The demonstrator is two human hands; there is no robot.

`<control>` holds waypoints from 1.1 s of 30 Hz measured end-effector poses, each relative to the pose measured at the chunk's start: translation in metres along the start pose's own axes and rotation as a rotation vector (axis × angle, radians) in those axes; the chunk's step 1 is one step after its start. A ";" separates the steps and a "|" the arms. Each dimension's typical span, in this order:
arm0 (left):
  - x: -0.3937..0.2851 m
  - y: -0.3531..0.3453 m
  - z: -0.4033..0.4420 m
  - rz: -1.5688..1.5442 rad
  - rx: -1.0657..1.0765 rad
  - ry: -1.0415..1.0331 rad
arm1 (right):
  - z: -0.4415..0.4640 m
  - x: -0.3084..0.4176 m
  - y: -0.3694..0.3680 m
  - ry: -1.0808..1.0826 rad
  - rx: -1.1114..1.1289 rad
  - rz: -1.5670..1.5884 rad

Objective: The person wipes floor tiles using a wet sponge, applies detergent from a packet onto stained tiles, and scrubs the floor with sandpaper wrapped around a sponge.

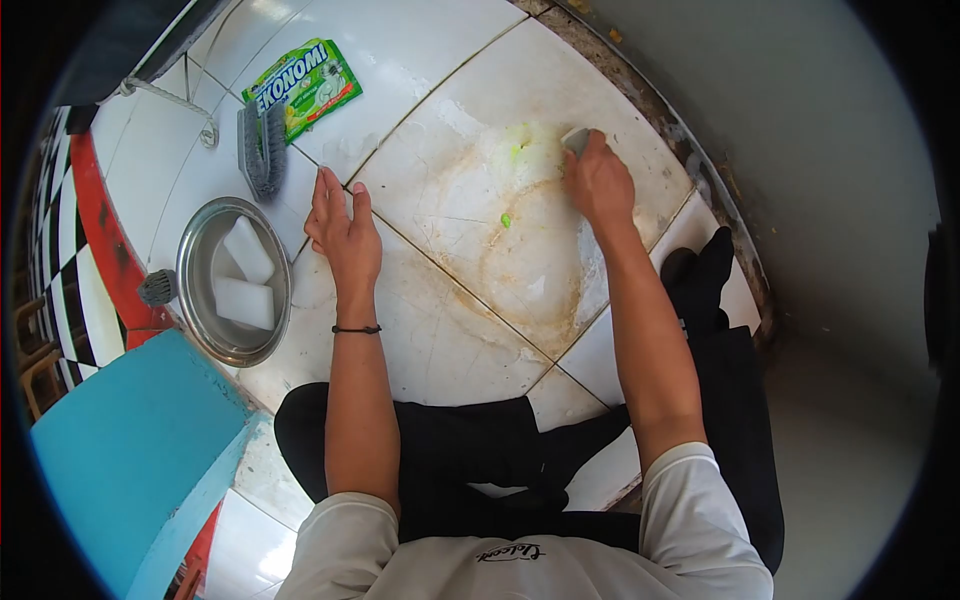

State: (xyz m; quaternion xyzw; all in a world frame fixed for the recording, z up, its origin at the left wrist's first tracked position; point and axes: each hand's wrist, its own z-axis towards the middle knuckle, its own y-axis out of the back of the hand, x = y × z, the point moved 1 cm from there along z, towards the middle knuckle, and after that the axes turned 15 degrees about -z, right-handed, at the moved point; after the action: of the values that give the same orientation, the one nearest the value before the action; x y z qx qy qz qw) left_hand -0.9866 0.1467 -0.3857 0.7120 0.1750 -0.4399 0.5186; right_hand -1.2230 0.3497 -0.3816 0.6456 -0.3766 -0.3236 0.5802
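Note:
My right hand (602, 185) is closed around a small greyish-white sponge (576, 140), pressed to the dirty floor tile (430, 130); my fingers hide much of it. Beside it on the tile lie a yellow-green smear (518, 150) and a small green blob (506, 221). My left hand (345, 230) holds nothing, its fingers stretched out and thumb apart, over the tile joint. Left of that hand stands a metal bowl (185, 290) with two white sponge blocks (245, 303) inside. Above the bowl, a grey-bristled brush (262, 150) touches a green EKONOMI packet (310, 85).
A grey wall (800, 150) rises along the right, with a grimy edge at its foot. At lower left is a turquoise block (140, 430). A round grey scrubber (157, 288) sits beside the bowl, and a cord (170, 97) hangs at upper left. My crossed legs take up the front.

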 end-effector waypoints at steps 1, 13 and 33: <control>-0.001 0.001 0.002 -0.063 -0.042 -0.051 | -0.017 0.020 0.000 0.070 -0.009 0.022; -0.006 0.004 0.003 -0.050 0.060 0.048 | -0.055 0.019 0.031 0.388 -0.027 0.036; -0.015 0.018 0.003 -0.202 -0.254 -0.178 | -0.099 0.048 -0.003 0.275 0.033 -0.007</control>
State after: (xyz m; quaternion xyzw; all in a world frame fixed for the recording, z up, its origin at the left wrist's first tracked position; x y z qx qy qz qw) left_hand -0.9834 0.1395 -0.3634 0.5777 0.2533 -0.5254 0.5710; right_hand -1.1138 0.3587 -0.3716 0.6947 -0.2963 -0.2278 0.6146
